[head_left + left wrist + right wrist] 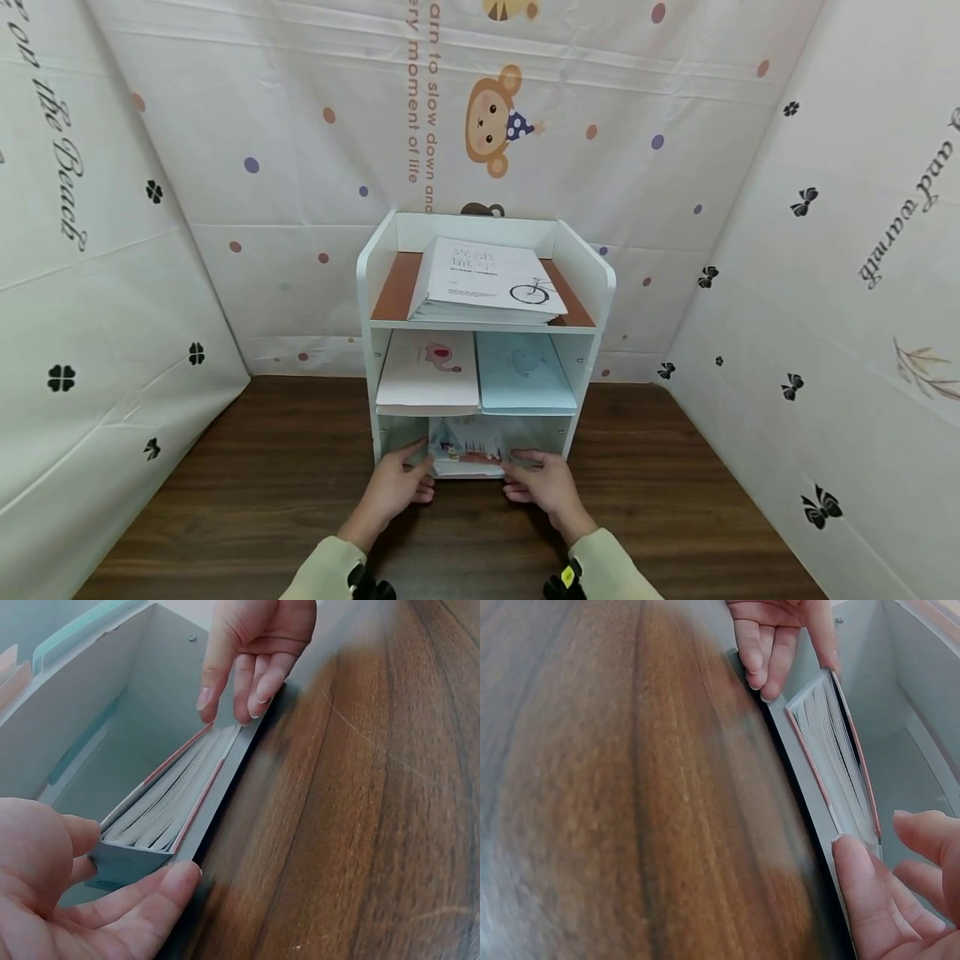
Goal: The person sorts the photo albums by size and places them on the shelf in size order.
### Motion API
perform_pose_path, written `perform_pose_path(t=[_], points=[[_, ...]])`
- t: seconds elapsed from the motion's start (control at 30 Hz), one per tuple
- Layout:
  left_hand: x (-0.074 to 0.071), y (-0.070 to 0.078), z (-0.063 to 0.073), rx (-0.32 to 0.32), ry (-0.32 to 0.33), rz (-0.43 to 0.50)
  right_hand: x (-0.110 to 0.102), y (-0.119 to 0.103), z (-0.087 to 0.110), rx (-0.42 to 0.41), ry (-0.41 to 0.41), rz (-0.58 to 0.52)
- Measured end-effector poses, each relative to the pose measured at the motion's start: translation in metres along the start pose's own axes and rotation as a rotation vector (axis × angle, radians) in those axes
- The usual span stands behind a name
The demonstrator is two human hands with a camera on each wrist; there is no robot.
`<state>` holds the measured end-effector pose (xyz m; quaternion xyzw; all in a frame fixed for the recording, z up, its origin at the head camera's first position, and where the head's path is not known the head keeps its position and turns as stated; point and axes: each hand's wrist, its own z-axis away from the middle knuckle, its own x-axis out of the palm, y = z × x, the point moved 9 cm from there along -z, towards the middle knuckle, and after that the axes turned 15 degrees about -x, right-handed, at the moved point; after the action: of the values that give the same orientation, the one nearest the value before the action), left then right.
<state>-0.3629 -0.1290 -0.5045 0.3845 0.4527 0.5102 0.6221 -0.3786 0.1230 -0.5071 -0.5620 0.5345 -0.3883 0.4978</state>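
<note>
On the bottom level of a white shelf unit (366,375) lies a thick book (471,446) with a picture on its cover. Its page edges face the front. My left hand (396,486) is at the book's left end, fingers extended, with fingertips right at its corner and the shelf edge. At the opposite end is my right hand (549,487), fingers loosely spread. One of its fingertips (849,847) meets the book's near corner, while another stands apart from the cover. In the left wrist view the book's pale spine end (135,862) sits between the left fingers.
A stack of white books (487,279) with a bicycle drawing fills the top shelf. On the middle shelf, pink-cream books (427,371) lie beside light blue books (525,371). The unit stands on a dark wooden table (300,467) against printed cloth walls (285,192).
</note>
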Motion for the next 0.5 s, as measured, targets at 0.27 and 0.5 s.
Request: perform_pose_path(t=[0.27,0.5], points=[[-0.0047,-0.0019,-0.0021,-0.001,0.012,-0.004,0.0008,0.0005,-0.0017,-0.004,-0.014,-0.008],[-0.0085,0.0003,0.0043,-0.014,0.037,-0.055,-0.0028,-0.005,0.0002,-0.003,-0.031,0.009]])
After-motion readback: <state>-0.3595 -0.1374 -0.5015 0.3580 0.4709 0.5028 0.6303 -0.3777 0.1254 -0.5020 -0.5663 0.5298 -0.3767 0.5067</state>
